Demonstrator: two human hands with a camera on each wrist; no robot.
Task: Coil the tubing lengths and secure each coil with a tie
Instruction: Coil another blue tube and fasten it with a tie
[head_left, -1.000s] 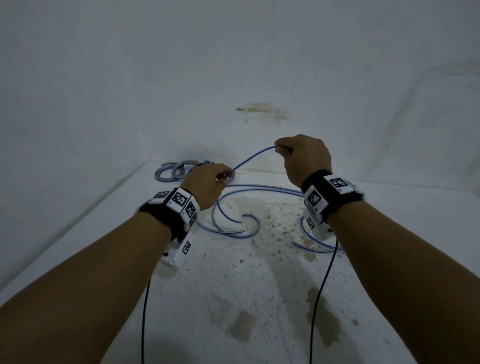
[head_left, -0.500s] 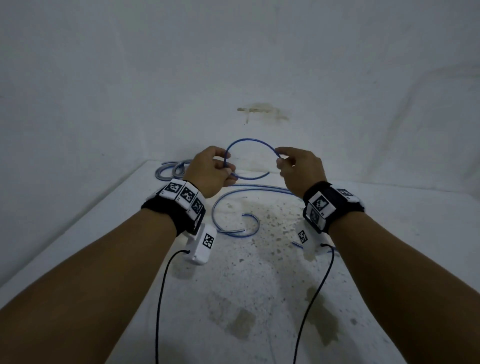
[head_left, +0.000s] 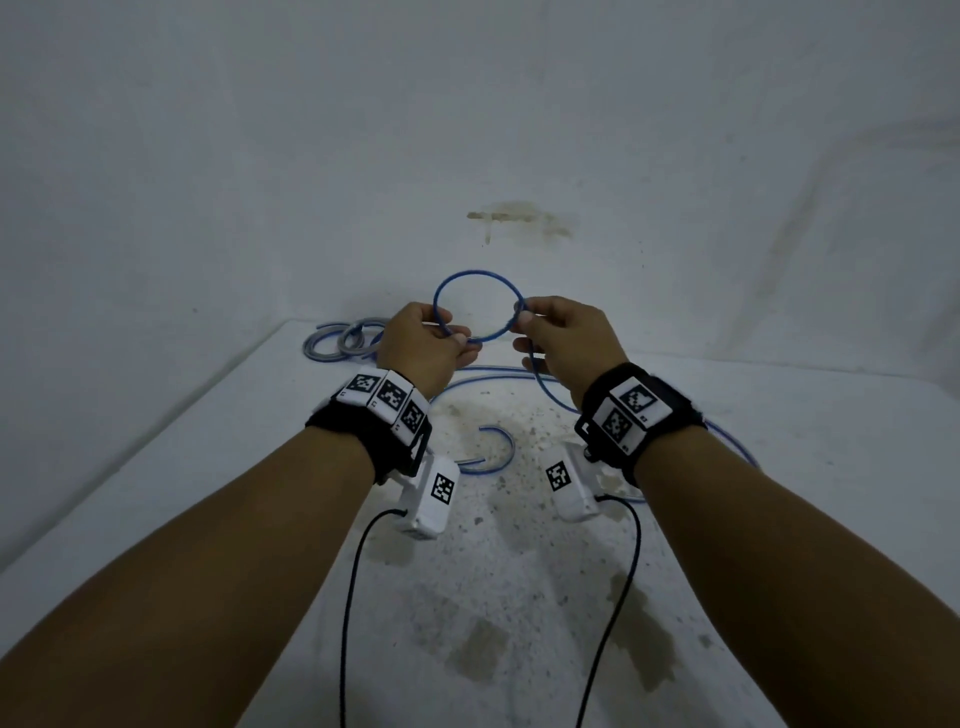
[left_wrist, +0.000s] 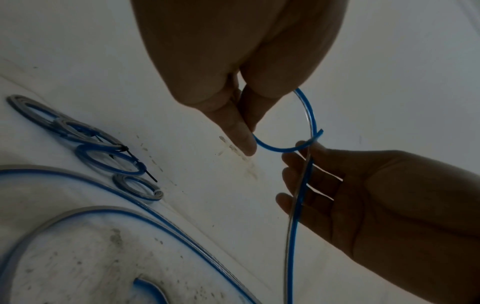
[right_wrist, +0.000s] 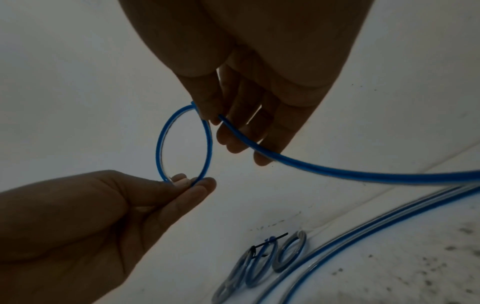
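A length of blue tubing (head_left: 478, 274) is bent into one small round loop, held up above the back of the table. My left hand (head_left: 457, 340) pinches the loop's lower left between thumb and fingers. My right hand (head_left: 522, 318) pinches the spot where the tubing's free end crosses over itself. In the left wrist view, the loop (left_wrist: 307, 111) hangs between my left hand (left_wrist: 248, 137) and my right hand (left_wrist: 303, 147). In the right wrist view, the tubing's long tail (right_wrist: 337, 172) runs from my right hand (right_wrist: 210, 118) down to the table.
Several finished coils (head_left: 348, 338) lie at the table's back left, with black ties (left_wrist: 145, 171) on them. Loose blue tubing (head_left: 488, 371) curves over the stained white table (head_left: 519, 597), with a short curled end (head_left: 501, 452) between my wrists. White walls close off the back and left.
The hands have come closer together. The nearly straight span of tubing between them first arched upward and is now a closed loop. Both wrists have risen slightly.
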